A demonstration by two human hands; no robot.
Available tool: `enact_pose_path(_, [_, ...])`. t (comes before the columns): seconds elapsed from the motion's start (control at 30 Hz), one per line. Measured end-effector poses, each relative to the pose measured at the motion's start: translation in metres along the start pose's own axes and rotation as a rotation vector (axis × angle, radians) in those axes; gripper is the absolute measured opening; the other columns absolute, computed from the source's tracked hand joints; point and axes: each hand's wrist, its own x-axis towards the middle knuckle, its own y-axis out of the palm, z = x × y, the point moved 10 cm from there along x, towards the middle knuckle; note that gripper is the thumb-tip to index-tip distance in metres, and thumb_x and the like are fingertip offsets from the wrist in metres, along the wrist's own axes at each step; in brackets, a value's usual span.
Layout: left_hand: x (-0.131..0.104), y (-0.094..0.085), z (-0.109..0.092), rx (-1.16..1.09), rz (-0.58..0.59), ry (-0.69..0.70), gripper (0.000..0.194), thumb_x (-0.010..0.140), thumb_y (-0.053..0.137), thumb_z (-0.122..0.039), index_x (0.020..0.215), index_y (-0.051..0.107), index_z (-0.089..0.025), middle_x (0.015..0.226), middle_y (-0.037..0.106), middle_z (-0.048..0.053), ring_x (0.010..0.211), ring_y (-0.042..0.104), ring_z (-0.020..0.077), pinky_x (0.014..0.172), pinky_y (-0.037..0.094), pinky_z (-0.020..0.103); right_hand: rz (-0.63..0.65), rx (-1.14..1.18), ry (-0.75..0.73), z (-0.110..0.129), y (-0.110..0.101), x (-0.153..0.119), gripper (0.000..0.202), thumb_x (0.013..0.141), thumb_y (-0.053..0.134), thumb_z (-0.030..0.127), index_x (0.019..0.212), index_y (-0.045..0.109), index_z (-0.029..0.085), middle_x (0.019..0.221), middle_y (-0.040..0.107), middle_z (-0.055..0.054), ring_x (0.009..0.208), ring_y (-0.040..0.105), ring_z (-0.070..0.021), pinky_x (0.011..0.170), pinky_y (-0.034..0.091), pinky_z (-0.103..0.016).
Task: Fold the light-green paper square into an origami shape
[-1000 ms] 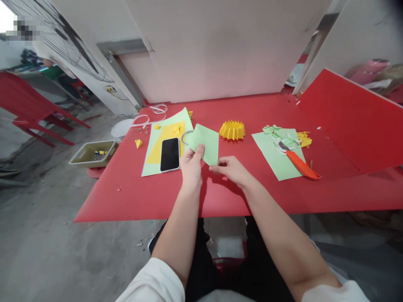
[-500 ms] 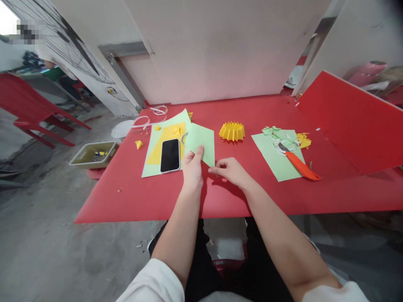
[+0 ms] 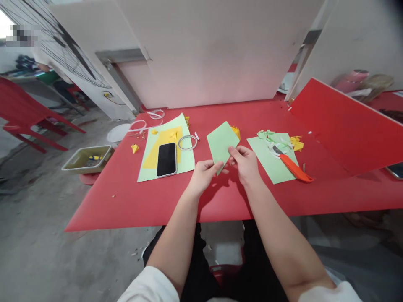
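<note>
A piece of light green paper is held up over the table, tilted with one corner pointing up. My left hand pinches its lower left edge, and my right hand grips its right edge between thumb and fingers. Behind the paper, a pleated yellow paper piece is mostly hidden. To the left, a black-screened phone lies on yellow paper and a green sheet. A thin ring rests beside the phone. Right of my hands, an orange-handled knife lies across another green sheet.
The red table meets a pale wall panel. Green paper scraps and yellow scraps lie at the right, before a raised red board. A tray stands off the table's left side. A person sits far left.
My right hand has taken hold of the green paper, which has turned and moved right. It now covers most of the pleated yellow piece, and the ring is uncovered. The view has shifted slightly.
</note>
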Motion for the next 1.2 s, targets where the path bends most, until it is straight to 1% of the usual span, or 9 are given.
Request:
enact_pose_path(0.17, [0.001,0.0,0.002,0.021,-0.019,0.002,0.029,0.076,0.062,-0.044,0.067,0.064,-0.016,0.07,0.07,0.007,0.06,0.062,0.0158,0.057,0.049,0.028,-0.079,0.118,-0.01,0.002,-0.013,0.006,0.035,0.066,0.073,0.038,0.05,0.049,0.018,0.043,0.048,0.007,0.04,0.041,-0.0048,0.044,0.035,-0.02])
enact_pose_path(0.3, [0.002,0.0,0.004,0.065,-0.044,0.025,0.029,0.077,0.061,-0.043,0.07,0.066,-0.016,0.069,0.069,0.007,0.056,0.06,0.0145,0.054,0.048,0.028,0.072,0.093,0.103,-0.011,0.004,0.003,0.022,0.061,0.076,0.036,0.065,0.064,0.018,0.056,0.058,0.004,0.053,0.052,-0.0087,0.053,0.043,-0.023])
enact_pose_path(0.43, [0.002,0.005,0.005,0.111,0.002,0.029,0.029,0.078,0.06,-0.042,0.073,0.068,-0.016,0.07,0.068,0.008,0.057,0.06,0.0147,0.052,0.048,0.027,0.198,0.034,0.227,-0.026,0.023,-0.007,0.025,0.058,0.077,0.035,0.07,0.067,0.015,0.059,0.061,0.0,0.052,0.053,-0.012,0.044,0.039,-0.025])
enact_pose_path(0.57, [-0.001,0.009,0.002,0.134,0.058,0.008,0.027,0.078,0.059,-0.042,0.074,0.068,-0.016,0.071,0.069,0.008,0.055,0.061,0.0152,0.05,0.046,0.027,0.095,0.156,0.231,-0.025,0.019,-0.008,0.027,0.056,0.078,0.031,0.073,0.065,0.016,0.059,0.059,0.002,0.049,0.052,-0.0112,0.04,0.037,-0.024])
enact_pose_path(0.67, [-0.003,0.013,0.001,0.153,0.097,-0.012,0.029,0.077,0.059,-0.043,0.074,0.068,-0.016,0.071,0.069,0.009,0.057,0.062,0.0167,0.05,0.045,0.027,0.007,0.263,0.213,-0.021,0.01,-0.005,0.03,0.055,0.08,0.027,0.078,0.065,0.017,0.068,0.063,0.002,0.059,0.057,-0.0122,0.048,0.045,-0.024])
enact_pose_path(0.8, [-0.003,0.015,0.004,0.177,0.105,-0.023,0.031,0.077,0.059,-0.045,0.072,0.068,-0.016,0.069,0.067,0.007,0.056,0.06,0.0151,0.048,0.042,0.025,-0.023,0.29,0.208,-0.021,0.004,-0.002,0.032,0.055,0.079,0.026,0.083,0.066,0.019,0.074,0.066,0.001,0.064,0.06,-0.0133,0.057,0.05,-0.027])
enact_pose_path(0.9, [-0.001,0.011,0.004,0.145,0.058,-0.001,0.035,0.079,0.056,-0.048,0.066,0.063,-0.016,0.06,0.06,0.003,0.05,0.053,0.0114,0.046,0.039,0.023,0.013,0.198,0.216,-0.025,0.005,-0.001,0.034,0.054,0.08,0.025,0.084,0.068,0.019,0.079,0.069,-0.001,0.071,0.063,-0.0155,0.063,0.051,-0.029])
enact_pose_path(1.03, [0.002,-0.008,0.001,0.06,-0.114,0.041,0.036,0.077,0.058,-0.048,0.061,0.059,-0.016,0.056,0.052,0.0,0.051,0.049,0.0108,0.046,0.038,0.022,0.125,0.06,0.267,-0.035,0.016,-0.005,0.032,0.055,0.079,0.029,0.084,0.069,0.018,0.083,0.071,-0.004,0.079,0.066,-0.0195,0.073,0.051,-0.033])
enact_pose_path(1.2, [0.004,-0.025,0.0,0.04,-0.208,0.066,0.033,0.076,0.06,-0.045,0.06,0.061,-0.015,0.056,0.053,0.0,0.058,0.051,0.0125,0.055,0.041,0.023,0.063,0.092,0.228,-0.034,0.009,-0.002,0.027,0.061,0.076,0.036,0.08,0.07,0.018,0.084,0.072,-0.005,0.078,0.066,-0.0187,0.075,0.051,-0.032])
